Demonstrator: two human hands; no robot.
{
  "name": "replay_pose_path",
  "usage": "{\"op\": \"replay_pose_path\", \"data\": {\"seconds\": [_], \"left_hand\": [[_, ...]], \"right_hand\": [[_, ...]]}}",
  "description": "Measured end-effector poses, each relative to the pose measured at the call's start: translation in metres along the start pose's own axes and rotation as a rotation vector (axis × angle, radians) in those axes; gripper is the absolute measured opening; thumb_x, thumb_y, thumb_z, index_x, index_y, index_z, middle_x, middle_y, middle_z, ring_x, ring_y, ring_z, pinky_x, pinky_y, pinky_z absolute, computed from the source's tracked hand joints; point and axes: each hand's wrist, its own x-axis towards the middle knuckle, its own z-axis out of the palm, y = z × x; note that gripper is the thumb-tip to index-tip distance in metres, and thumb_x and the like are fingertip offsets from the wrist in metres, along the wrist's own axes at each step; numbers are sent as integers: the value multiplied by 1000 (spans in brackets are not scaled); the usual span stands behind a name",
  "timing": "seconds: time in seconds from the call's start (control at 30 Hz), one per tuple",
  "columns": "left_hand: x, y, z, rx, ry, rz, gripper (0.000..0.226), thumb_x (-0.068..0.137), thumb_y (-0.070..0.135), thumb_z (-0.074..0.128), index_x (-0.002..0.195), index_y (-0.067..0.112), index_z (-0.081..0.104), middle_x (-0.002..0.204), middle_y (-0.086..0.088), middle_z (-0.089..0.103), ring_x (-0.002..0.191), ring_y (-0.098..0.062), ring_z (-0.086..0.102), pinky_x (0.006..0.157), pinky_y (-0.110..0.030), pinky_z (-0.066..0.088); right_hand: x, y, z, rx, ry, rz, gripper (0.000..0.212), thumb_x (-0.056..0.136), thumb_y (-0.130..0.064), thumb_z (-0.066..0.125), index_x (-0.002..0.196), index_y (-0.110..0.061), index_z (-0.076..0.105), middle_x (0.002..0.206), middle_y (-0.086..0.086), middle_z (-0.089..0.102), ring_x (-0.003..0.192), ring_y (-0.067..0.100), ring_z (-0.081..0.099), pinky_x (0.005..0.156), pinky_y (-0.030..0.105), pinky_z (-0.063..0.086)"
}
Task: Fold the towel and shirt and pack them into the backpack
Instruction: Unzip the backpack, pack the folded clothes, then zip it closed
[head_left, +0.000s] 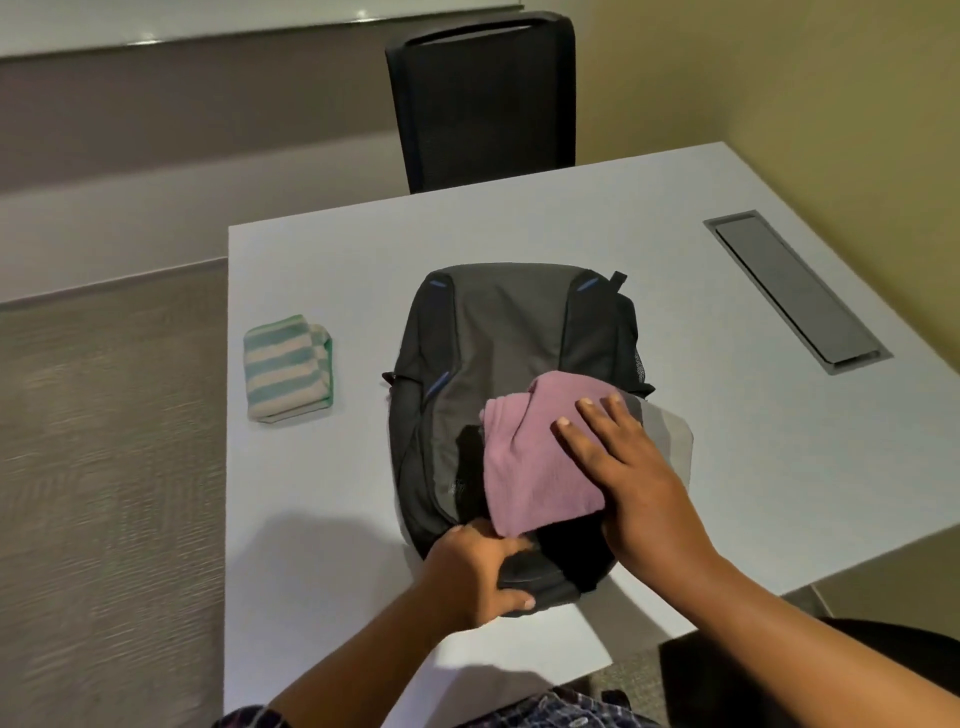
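The left hand (475, 571) clenches the near rim of the dark grey fabric backpack (498, 364); the right hand (618, 467) presses, fingers flat and grasping nothing, on the folded mauve shirt (524, 462) at the opening; the folded green-striped towel (287, 373) waits left on the white table (571, 228); pushed carelessly, the shirt could unfold or snag.

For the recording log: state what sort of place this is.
Probably an office or meeting room: a plain white table with a built-in cable hatch, a black mesh office chair pushed up to it, and carpeted floor.
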Motion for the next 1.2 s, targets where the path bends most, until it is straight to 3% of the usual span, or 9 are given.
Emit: {"op": "replay_pose_path", "data": {"seconds": [0.1, 0.2, 0.4, 0.47, 0.53, 0.67, 0.8, 1.0, 1.2], "left_hand": [[1, 0, 3, 175, -24, 90, 43, 69, 55, 64, 99, 25, 76, 91, 4, 73, 81, -20, 66, 75, -30, 54], [10, 7, 3, 261, -25, 76, 37, 77, 53, 45, 78, 32, 76, 76, 15, 68, 69, -11, 61, 65, -21, 48], [21, 8, -17, -13, 46, -54, 32, 89, 48, 54, 95, 25, 75, 90, 9, 64, 90, -9, 58, 78, -20, 38], [25, 11, -31, -100, 3, -58, 26, 90, 42, 58, 89, 22, 74, 79, 13, 58, 81, -6, 56, 72, -19, 36], [29, 15, -47, -212, -40, -23, 25, 90, 38, 59, 79, 20, 72, 69, 15, 52, 70, -4, 52, 67, -22, 37], [42, 19, -74, -330, -71, -45, 26, 90, 33, 62, 67, 21, 68, 66, 13, 56, 65, -6, 57, 69, -27, 47], [52, 28, -91, -136, 81, -97, 39, 89, 49, 51, 73, 16, 62, 64, -4, 62, 62, -21, 61, 66, -43, 52], [76, 65, -152, -252, 480, -50, 41, 93, 34, 55, 59, 12, 48, 54, 3, 45, 53, -11, 42, 56, -30, 35], [102, 96, -205, -379, 570, 2, 46, 94, 31, 56, 67, -6, 55, 60, -7, 42, 57, -13, 40, 59, -29, 35]], "right_hand": [[-7, 12, -4, 26, 17, 24, 81, 86, 8, 58, 151, -33, 32, 161, -2, 23, 152, 24, 9, 120, 50, 20], [-13, 20, -10, 37, 68, 49, 86, 82, 13, 61, 150, -31, 35, 160, -5, 24, 151, 21, 11, 118, 39, 10], [-27, 37, -22, 124, 206, 118, 84, 80, 9, 71, 149, -25, 39, 158, -1, 32, 150, 21, 19, 118, 49, 26], [-34, 42, -26, 162, 266, 152, 80, 80, 8, 68, 149, -23, 41, 158, -1, 33, 150, 17, 19, 119, 44, 26], [-41, 44, -33, 205, 335, 192, 69, 82, -1, 50, 148, -20, 42, 158, -1, 33, 150, 14, 20, 122, 32, 21], [-53, 46, -43, 230, 404, 255, 79, 69, 1, 37, 146, -14, 44, 156, 4, 35, 149, 15, 22, 120, 17, 14], [-57, 45, -45, 245, 443, 263, 80, 69, 4, 37, 146, -12, 44, 156, 6, 36, 149, 17, 24, 121, 23, 16], [-61, 40, -36, 316, 500, 276, 78, 74, 2, 36, 149, -15, 39, 157, 4, 35, 146, 11, 29, 120, 26, 22], [-61, 35, -16, 856, 509, 613, 70, 89, 15, 44, 147, -24, 44, 145, -8, 52, 132, 7, 49, 110, 31, 42]]}}
